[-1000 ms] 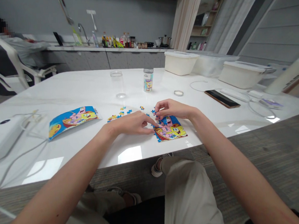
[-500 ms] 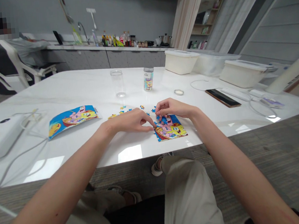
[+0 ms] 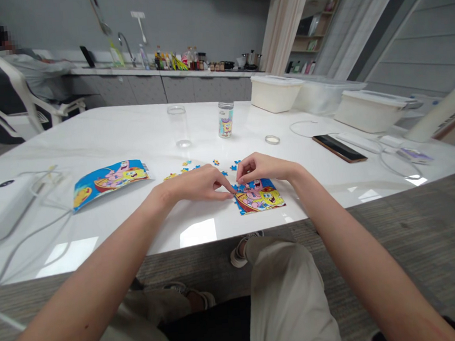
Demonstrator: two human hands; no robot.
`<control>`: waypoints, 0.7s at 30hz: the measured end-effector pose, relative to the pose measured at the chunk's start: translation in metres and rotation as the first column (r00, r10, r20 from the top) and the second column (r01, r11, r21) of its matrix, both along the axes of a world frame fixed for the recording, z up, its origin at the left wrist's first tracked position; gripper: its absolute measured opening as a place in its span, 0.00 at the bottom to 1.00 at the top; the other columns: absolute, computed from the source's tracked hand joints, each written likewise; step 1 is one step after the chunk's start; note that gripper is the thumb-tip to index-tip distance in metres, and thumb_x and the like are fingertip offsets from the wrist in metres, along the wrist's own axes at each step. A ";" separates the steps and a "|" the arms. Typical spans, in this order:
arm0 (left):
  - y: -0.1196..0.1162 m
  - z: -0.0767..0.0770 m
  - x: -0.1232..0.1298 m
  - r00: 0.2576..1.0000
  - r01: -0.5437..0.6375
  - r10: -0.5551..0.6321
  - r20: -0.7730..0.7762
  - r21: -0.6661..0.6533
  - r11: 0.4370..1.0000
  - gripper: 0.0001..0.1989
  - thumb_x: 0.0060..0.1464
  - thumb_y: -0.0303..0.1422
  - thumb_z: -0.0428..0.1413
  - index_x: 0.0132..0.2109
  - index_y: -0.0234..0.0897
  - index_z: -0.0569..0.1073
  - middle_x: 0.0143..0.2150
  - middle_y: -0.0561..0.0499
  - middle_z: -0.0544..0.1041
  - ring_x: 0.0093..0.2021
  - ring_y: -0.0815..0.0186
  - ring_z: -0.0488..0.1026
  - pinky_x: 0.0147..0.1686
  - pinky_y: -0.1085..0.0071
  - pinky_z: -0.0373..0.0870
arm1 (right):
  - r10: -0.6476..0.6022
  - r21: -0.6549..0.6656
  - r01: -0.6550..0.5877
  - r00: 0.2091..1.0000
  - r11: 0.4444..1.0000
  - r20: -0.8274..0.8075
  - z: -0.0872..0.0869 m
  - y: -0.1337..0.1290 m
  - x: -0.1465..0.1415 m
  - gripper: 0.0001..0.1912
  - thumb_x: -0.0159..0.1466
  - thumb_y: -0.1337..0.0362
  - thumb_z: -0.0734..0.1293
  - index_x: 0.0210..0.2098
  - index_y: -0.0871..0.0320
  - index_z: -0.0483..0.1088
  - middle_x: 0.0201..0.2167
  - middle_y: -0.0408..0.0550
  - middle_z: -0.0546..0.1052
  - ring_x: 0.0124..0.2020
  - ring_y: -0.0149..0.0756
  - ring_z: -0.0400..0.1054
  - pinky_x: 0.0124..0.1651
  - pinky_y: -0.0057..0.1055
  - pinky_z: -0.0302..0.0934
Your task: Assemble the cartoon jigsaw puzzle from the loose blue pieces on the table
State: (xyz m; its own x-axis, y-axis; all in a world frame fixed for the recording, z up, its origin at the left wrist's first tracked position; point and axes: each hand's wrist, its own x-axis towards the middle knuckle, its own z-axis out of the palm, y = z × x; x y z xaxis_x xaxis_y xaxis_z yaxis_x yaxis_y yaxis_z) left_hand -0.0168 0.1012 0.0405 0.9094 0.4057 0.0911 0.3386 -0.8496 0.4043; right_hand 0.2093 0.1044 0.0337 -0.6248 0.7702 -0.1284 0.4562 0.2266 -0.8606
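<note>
Blue jigsaw [image 3: 258,195] sits partly built on the white bench [image 3: 117,228], right under both hands: left hand [image 3: 191,187] narrow, fingertips [image 3: 230,193] at its edge, right hand [image 3: 261,167] pinched over its top, though I can't tell if either holds a piece. One careless wrist slide could scatter the loose pieces [image 3: 183,170] or knock the edge apart. The curled picture card [image 3: 109,183] lies off left, with a printed jar [image 3: 226,120] and glass tumbler [image 3: 178,126] beyond the hands.

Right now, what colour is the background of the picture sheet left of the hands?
Bright blue on the picture sheet, best seen in the head view.
</note>
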 end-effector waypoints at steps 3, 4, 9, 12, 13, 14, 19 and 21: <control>0.000 0.000 0.000 1.000 0.009 -0.009 0.004 0.004 1.000 0.14 0.55 0.37 0.55 0.44 0.39 0.81 0.15 0.60 0.59 0.18 0.75 0.52 0.23 0.77 0.52 | 0.015 0.020 -0.015 1.000 1.000 0.025 -0.001 0.001 0.000 0.06 0.53 0.64 0.72 0.30 0.60 0.76 0.26 0.44 0.77 0.27 0.28 0.68 0.32 0.26 0.61; 0.000 0.000 0.000 1.000 0.009 -0.009 0.002 0.004 1.000 0.14 0.55 0.37 0.55 0.44 0.38 0.81 0.15 0.60 0.59 0.18 0.75 0.52 0.23 0.76 0.52 | 0.020 0.026 -0.021 0.999 0.999 0.031 -0.001 0.001 0.000 0.06 0.53 0.64 0.72 0.30 0.60 0.76 0.26 0.44 0.77 0.27 0.29 0.68 0.32 0.26 0.61; 0.000 0.000 0.000 1.000 0.005 -0.005 -0.006 0.001 1.000 0.14 0.55 0.36 0.55 0.44 0.38 0.81 0.15 0.60 0.57 0.18 0.75 0.51 0.23 0.76 0.52 | 0.014 0.039 -0.016 0.999 0.999 0.052 0.001 -0.001 -0.002 0.07 0.53 0.63 0.71 0.30 0.60 0.76 0.25 0.44 0.77 0.27 0.29 0.68 0.31 0.26 0.61; 0.000 0.000 0.000 1.000 -0.002 0.002 -0.006 -0.010 1.000 0.14 0.55 0.36 0.55 0.44 0.38 0.81 0.15 0.61 0.56 0.18 0.75 0.51 0.23 0.77 0.51 | 0.011 0.043 -0.014 0.998 0.999 0.060 0.002 -0.002 -0.003 0.06 0.53 0.64 0.71 0.30 0.60 0.76 0.25 0.44 0.76 0.27 0.29 0.67 0.30 0.26 0.60; 0.000 0.000 0.000 1.000 -0.001 0.001 -0.005 -0.012 1.000 0.13 0.55 0.35 0.55 0.44 0.39 0.81 0.14 0.61 0.56 0.18 0.75 0.51 0.23 0.77 0.51 | 0.010 0.046 -0.013 0.998 0.999 0.063 0.002 -0.002 -0.003 0.06 0.53 0.64 0.71 0.29 0.60 0.76 0.25 0.44 0.76 0.27 0.29 0.67 0.31 0.26 0.60; 0.000 0.000 0.000 1.000 -0.001 0.001 -0.005 -0.014 1.000 0.13 0.55 0.35 0.55 0.44 0.39 0.81 0.14 0.61 0.56 0.18 0.75 0.51 0.23 0.77 0.51 | 0.010 0.050 -0.013 0.998 0.999 0.067 0.002 -0.002 -0.003 0.06 0.53 0.64 0.71 0.30 0.60 0.76 0.25 0.44 0.76 0.27 0.29 0.68 0.31 0.26 0.60; 0.000 0.000 0.001 1.000 0.000 0.000 -0.007 -0.015 1.000 0.13 0.55 0.35 0.55 0.44 0.39 0.81 0.15 0.61 0.57 0.18 0.75 0.52 0.24 0.77 0.52 | 0.004 0.064 -0.010 0.996 0.998 0.089 0.000 -0.001 -0.002 0.07 0.54 0.64 0.71 0.30 0.60 0.76 0.26 0.44 0.77 0.27 0.29 0.68 0.31 0.27 0.60; 0.000 0.000 0.001 1.000 0.006 -0.006 -0.006 -0.012 1.000 0.14 0.55 0.35 0.55 0.44 0.39 0.81 0.15 0.60 0.58 0.18 0.75 0.52 0.24 0.77 0.52 | 0.003 0.075 -0.010 0.995 0.997 0.096 0.000 0.000 -0.002 0.07 0.54 0.63 0.71 0.30 0.60 0.75 0.26 0.44 0.77 0.27 0.29 0.68 0.31 0.26 0.60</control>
State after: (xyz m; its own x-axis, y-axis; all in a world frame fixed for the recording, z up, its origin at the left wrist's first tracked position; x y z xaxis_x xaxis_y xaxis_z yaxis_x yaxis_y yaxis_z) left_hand -0.0162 0.1014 0.0402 0.9125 0.4010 0.0813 0.3355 -0.8471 0.4122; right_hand 0.2077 0.1040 0.0338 -0.6172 0.7760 -0.1297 0.5337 0.2919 -0.7937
